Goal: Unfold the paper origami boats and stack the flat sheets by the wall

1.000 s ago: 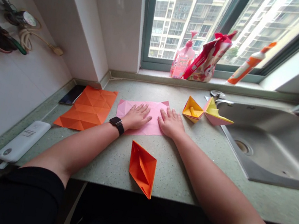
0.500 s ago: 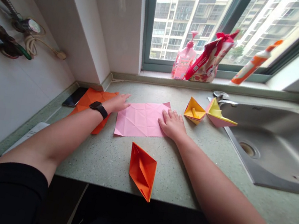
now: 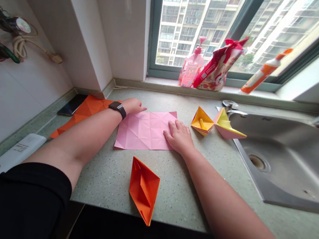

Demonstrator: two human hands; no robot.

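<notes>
A creased sheet of pink paper lies spread on the counter. My right hand rests flat over its right edge, fingers stretched out. At the sheet's upper left edge is my left hand, holding nothing, with its fingers reaching right; some are hidden behind others. Under and beside my left forearm lies a creased orange paper sheet, partly covered. Nearer to me, an orange folded paper boat sits at the counter's front edge. Right of my right hand stand a yellow-orange paper boat and a yellow-and-pink one.
A steel sink is set into the counter on the right. A phone and a white power strip lie at left. On the windowsill stand a pink pump bottle, a red bag and an orange-and-white bottle.
My left hand has moved slightly right along the pink sheet's upper edge, its fingers less spread. My right hand stays on the sheet. The whole view has shifted a little.
</notes>
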